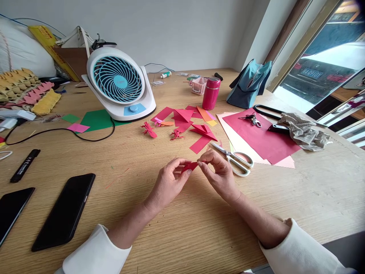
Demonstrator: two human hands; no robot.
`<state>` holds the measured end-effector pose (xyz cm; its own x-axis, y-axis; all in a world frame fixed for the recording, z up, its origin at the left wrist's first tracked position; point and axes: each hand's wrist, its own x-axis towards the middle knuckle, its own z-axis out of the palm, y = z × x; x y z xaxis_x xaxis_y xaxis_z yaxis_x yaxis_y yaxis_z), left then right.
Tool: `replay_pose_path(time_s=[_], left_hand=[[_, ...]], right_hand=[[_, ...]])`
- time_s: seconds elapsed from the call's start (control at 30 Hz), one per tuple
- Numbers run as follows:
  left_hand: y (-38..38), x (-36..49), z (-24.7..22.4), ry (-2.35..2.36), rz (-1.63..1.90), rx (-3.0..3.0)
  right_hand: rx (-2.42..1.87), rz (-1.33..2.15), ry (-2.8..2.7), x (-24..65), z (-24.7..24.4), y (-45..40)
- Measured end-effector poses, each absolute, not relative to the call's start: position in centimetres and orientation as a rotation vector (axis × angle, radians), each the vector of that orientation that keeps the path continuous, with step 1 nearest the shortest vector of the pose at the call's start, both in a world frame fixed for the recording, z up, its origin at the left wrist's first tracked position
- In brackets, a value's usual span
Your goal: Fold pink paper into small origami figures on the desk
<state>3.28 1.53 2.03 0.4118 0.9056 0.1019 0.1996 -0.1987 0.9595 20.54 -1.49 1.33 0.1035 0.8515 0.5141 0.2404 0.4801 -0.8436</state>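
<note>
Left hand (170,178) pinches a small folded red paper (189,167) between thumb and fingers, while the right hand (219,176) grips its other end between thumb and fingertips. The paper sits between the two hands, over the wooden table (128,205). White-handled scissors (229,155) lie just beside the right hand, and a red paper figure (176,134) rests beyond both hands.

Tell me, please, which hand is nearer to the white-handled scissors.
Right: the right hand is close beside the scissors, to their left; the left hand is farther left, past the right hand.
</note>
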Motion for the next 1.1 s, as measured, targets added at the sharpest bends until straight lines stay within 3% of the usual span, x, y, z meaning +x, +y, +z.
replay_pose_path(time_s=[1.1], left_hand=[[0.8,3.8,2.0,0.988,0.952,1.182]], right_hand=[[-0.882,0.114,-1.989,20.0,1.5,-2.8]])
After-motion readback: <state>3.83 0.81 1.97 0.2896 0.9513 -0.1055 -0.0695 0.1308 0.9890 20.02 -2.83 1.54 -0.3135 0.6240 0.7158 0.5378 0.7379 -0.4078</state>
